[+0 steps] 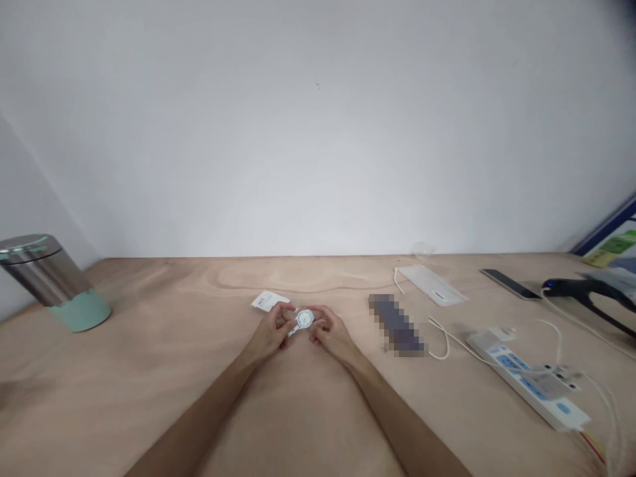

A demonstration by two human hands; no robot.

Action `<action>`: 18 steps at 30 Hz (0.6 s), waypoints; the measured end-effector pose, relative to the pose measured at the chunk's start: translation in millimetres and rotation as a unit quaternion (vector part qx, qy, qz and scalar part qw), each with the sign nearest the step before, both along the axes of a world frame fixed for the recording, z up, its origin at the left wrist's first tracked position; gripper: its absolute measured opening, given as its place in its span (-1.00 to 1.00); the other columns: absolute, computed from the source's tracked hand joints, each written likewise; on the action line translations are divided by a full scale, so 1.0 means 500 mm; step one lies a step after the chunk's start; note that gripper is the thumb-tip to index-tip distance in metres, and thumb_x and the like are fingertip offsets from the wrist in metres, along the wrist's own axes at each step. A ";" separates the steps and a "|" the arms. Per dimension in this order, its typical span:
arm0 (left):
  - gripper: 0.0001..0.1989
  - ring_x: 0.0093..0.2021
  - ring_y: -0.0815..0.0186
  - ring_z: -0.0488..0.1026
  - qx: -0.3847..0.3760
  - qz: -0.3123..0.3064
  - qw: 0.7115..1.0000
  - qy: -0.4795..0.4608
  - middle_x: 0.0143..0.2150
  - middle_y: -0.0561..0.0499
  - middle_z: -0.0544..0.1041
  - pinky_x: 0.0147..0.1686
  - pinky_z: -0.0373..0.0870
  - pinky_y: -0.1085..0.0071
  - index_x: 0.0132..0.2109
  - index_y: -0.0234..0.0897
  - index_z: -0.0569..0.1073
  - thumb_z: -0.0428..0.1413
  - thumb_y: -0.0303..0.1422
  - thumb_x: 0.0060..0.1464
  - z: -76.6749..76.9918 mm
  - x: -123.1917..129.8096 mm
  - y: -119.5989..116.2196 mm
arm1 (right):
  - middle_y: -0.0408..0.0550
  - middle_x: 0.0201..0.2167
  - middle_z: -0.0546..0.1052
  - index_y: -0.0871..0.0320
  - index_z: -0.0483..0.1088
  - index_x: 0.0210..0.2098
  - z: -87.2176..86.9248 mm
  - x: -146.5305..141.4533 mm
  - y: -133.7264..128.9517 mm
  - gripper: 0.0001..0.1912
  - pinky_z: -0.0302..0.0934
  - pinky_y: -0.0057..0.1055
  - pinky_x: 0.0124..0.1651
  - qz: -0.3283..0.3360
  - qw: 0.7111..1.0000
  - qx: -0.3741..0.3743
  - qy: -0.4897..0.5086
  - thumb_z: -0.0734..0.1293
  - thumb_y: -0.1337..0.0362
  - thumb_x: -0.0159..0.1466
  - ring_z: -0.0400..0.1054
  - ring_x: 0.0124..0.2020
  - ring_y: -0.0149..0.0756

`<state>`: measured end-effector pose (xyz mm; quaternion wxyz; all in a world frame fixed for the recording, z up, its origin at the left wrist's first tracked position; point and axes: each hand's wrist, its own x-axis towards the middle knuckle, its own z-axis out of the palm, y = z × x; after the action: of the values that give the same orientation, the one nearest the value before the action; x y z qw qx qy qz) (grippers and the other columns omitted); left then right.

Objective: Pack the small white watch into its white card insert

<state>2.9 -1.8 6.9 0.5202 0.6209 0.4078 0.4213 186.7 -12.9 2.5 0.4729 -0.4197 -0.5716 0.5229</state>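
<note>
1. Watch (305,319) btwn L hand (274,326) & R hand (332,330), near-right of wht packet (269,301)
2. Both hands clamped on watch, L & R sides
3. Watch wht w/ round pale dial (305,318), strap (293,330) angled near-left

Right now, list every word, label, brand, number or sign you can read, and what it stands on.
None can be read.
White packet: small dark print, too blurred.
Watch: dial marks too small.
Flat white item: one tiny dark mark, unreadable.
Power strip: any lettering too blurred.
</note>
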 end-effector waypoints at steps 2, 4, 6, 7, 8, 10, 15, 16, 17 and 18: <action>-0.57 -0.69 0.56 0.27 -0.006 -0.008 1.000 0.006 -0.37 0.17 0.31 -0.73 0.15 0.61 -0.06 -0.22 0.21 0.13 -0.10 0.01 0.003 -0.003 0.001 | -0.21 -0.46 0.45 0.04 0.38 -0.07 -0.002 0.001 0.001 -0.55 0.15 -0.52 -0.53 0.005 1.000 0.010 -0.005 0.26 0.38 0.01 0.29 -0.56 -0.43; -0.55 -0.69 0.57 0.27 -0.011 -0.014 1.000 0.009 -0.36 0.16 0.32 -0.72 0.17 0.61 -0.05 -0.21 0.20 0.13 -0.10 0.01 0.004 -0.005 0.002 | -0.21 -0.45 0.46 0.05 0.39 -0.08 -0.001 0.001 0.000 -0.55 0.15 -0.52 -0.53 0.004 1.000 0.014 -0.008 0.26 0.38 0.00 0.29 -0.56 -0.43; -0.55 -0.68 0.57 0.28 -0.010 -0.017 1.000 0.008 -0.34 0.15 0.32 -0.71 0.18 0.61 -0.03 -0.21 0.19 0.12 -0.10 0.02 0.003 -0.006 0.003 | -0.21 -0.45 0.46 0.07 0.39 -0.09 0.002 -0.001 0.000 -0.55 0.16 -0.51 -0.53 0.000 1.000 0.010 -0.007 0.26 0.38 -0.01 0.29 -0.57 -0.44; -0.55 -0.68 0.57 0.28 -0.009 -0.018 1.000 0.006 -0.34 0.15 0.32 -0.71 0.19 0.60 -0.03 -0.20 0.19 0.12 -0.10 0.02 0.002 -0.006 0.003 | -0.20 -0.46 0.46 0.08 0.38 -0.09 0.003 -0.001 0.000 -0.55 0.16 -0.51 -0.53 -0.003 1.000 0.007 -0.007 0.26 0.38 -0.01 0.29 -0.57 -0.44; -0.55 -0.68 0.57 0.29 -0.007 -0.018 1.000 0.004 -0.33 0.15 0.32 -0.71 0.19 0.60 -0.02 -0.20 0.19 0.12 -0.11 0.03 0.000 -0.006 0.003 | -0.20 -0.47 0.46 0.09 0.38 -0.09 0.003 -0.002 0.000 -0.55 0.17 -0.51 -0.52 -0.006 1.000 0.003 -0.008 0.27 0.37 -0.01 0.29 -0.57 -0.45; -0.55 -0.69 0.57 0.29 -0.003 -0.018 1.000 0.000 -0.33 0.16 0.32 -0.71 0.19 0.60 -0.01 -0.19 0.18 0.11 -0.11 0.04 -0.002 -0.006 0.004 | -0.20 -0.47 0.46 0.11 0.38 -0.09 0.001 -0.002 0.002 -0.57 0.18 -0.52 -0.52 -0.010 1.000 -0.003 -0.006 0.27 0.35 0.00 0.29 -0.58 -0.45; -0.53 -0.67 0.56 0.30 -0.008 -0.021 1.000 0.000 -0.32 0.16 0.32 -0.69 0.22 0.59 0.00 -0.19 0.19 0.13 -0.11 0.02 -0.005 -0.009 0.007 | -0.15 -0.33 0.50 0.09 0.37 -0.06 -0.015 0.002 0.008 -0.55 0.18 -0.52 -0.53 -0.001 1.000 0.005 0.003 0.27 0.34 0.02 0.30 -0.56 -0.47; -0.52 -0.66 0.56 0.31 -0.008 -0.020 1.000 -0.003 -0.32 0.15 0.32 -0.68 0.23 0.58 0.00 -0.20 0.20 0.14 -0.10 0.01 -0.005 -0.009 0.007 | -0.14 -0.33 0.50 0.09 0.36 -0.04 -0.018 0.003 0.009 -0.53 0.17 -0.53 -0.53 0.004 1.000 0.012 -0.002 0.27 0.35 0.02 0.30 -0.56 -0.47; -0.52 -0.66 0.55 0.32 -0.008 -0.019 1.000 -0.008 -0.32 0.15 0.32 -0.67 0.23 0.57 0.00 -0.20 0.21 0.15 -0.10 0.00 -0.005 -0.009 0.007 | -0.16 -0.36 0.50 0.08 0.35 -0.02 -0.020 0.003 0.009 -0.50 0.15 -0.54 -0.54 0.008 1.000 0.018 -0.008 0.27 0.36 0.01 0.30 -0.56 -0.46; -0.52 -0.65 0.54 0.32 -0.008 -0.017 1.000 -0.014 -0.32 0.14 0.33 -0.66 0.24 0.56 0.00 -0.21 0.23 0.15 -0.10 0.00 -0.004 -0.009 0.007 | -0.18 -0.41 0.49 0.07 0.34 0.00 -0.021 0.002 0.009 -0.48 0.13 -0.54 -0.54 0.010 1.000 0.022 -0.013 0.27 0.38 0.00 0.29 -0.56 -0.46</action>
<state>-1.8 1.8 4.7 0.5377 0.6176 0.3930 0.4182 187.7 -8.2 -8.2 0.4694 -0.4102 -0.5935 0.5091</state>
